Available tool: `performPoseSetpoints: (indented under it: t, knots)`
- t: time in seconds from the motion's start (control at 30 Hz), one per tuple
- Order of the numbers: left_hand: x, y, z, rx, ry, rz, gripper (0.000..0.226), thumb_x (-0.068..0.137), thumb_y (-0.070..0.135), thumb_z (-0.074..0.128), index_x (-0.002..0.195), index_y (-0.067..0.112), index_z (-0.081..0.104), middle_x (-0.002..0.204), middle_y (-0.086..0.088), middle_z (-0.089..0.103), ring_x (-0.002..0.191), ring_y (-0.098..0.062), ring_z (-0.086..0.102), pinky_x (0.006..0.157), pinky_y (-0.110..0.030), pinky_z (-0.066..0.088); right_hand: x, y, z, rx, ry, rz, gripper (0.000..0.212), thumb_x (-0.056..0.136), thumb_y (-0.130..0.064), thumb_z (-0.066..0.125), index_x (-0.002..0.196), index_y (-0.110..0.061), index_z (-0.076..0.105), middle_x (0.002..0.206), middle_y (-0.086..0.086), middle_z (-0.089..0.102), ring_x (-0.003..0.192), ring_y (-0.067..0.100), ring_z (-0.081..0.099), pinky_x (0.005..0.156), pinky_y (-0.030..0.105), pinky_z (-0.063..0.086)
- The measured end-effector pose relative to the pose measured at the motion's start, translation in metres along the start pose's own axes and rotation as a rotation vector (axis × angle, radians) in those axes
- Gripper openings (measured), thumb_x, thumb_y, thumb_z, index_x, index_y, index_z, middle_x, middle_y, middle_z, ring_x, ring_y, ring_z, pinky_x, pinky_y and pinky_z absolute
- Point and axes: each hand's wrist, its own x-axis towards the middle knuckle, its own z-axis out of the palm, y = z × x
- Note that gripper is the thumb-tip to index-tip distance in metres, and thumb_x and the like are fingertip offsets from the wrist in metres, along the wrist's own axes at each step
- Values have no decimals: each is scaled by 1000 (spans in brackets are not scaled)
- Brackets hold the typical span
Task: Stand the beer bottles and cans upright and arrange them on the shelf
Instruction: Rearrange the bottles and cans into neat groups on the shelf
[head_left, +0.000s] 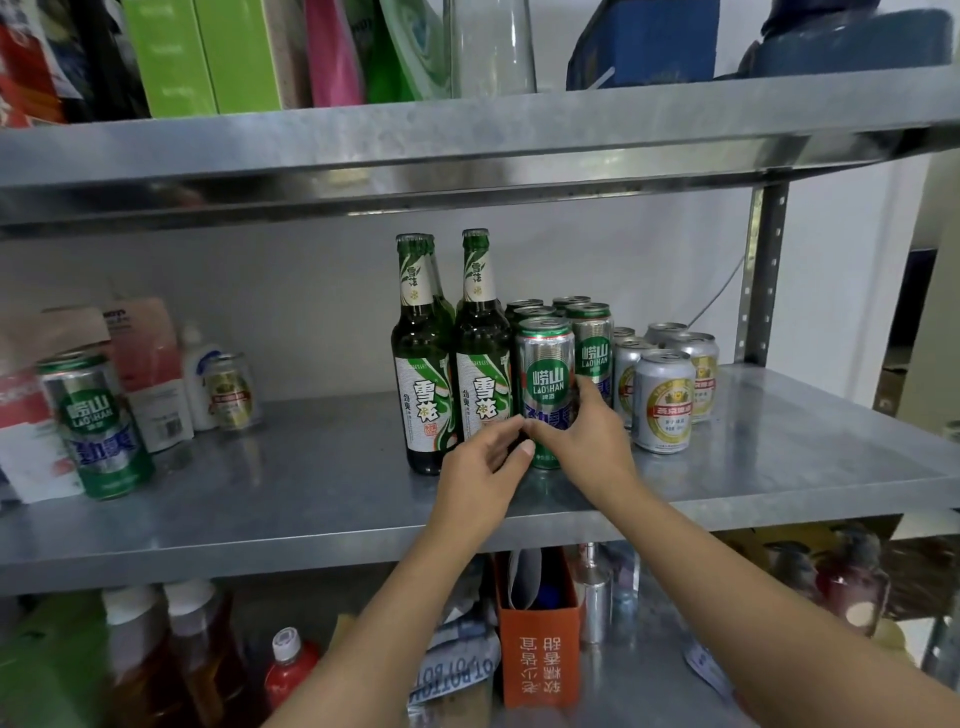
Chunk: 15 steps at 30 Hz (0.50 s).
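Two cans remain apart from the main group on the metal shelf (311, 499): a tall green Laoshan can (96, 423) far left of the front Laoshan can (545, 389), and a small gold-label can (231, 384) behind it among cartons, both upright though set off from the rest. Just left of the front Laoshan can stand the green bottles (452, 353), upright and close together. The left hand (480, 470) curls loosely at the foot of the nearer bottle; whether it grips is not clear. The right hand (576, 431) wraps the front Laoshan can low on its body, fingers closed round it (can standing on the shelf). Right of it stand the silver cans (665, 384), in rows. Step judged: squaring this can into line. Next move likely calls for fetching the two strays.
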Motion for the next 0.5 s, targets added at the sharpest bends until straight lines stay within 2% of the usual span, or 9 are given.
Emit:
performPoseSetpoints:
  t: [0.07,0.23,0.3,0.4,0.5]
  knots:
    - [1,-1,-1,-6,-9,-10,35,93,15,62,127,19,61,117,18,61,106,14,56,88,-1,41,-1,5,3,-1,10,-7,73,75,-46,77,135,-19,44,122,-3,65,110,16,61,88,34,54]
    - [2,-2,-5,-4,-48,-28,34,93,17,62,127,19,61,109,32,54,103,17,53,84,1,41,-2,9,4,30,6,-17,75,75,-44,77,137,-20,42,125,-4,63,113,15,60,92,34,52]
    - [2,-1,-7,-15,-60,-35,38,93,18,63,130,16,59,114,28,55,104,15,54,83,1,41,-2,9,5,39,8,-23,73,75,-41,78,135,-20,43,124,-3,63,112,15,59,91,32,50]
    - [3,-1,-7,-15,-87,-48,43,92,19,63,135,15,56,125,17,55,114,5,54,90,-4,42,-4,8,6,43,7,-45,64,75,-36,78,129,-20,46,119,-4,64,109,15,60,86,29,48]
    - [4,-2,-7,-12,-130,-54,47,92,20,63,138,16,52,135,9,56,121,0,53,95,-8,41,-4,10,6,48,7,-41,62,76,-34,77,128,-20,46,119,-3,64,109,16,60,88,31,49]
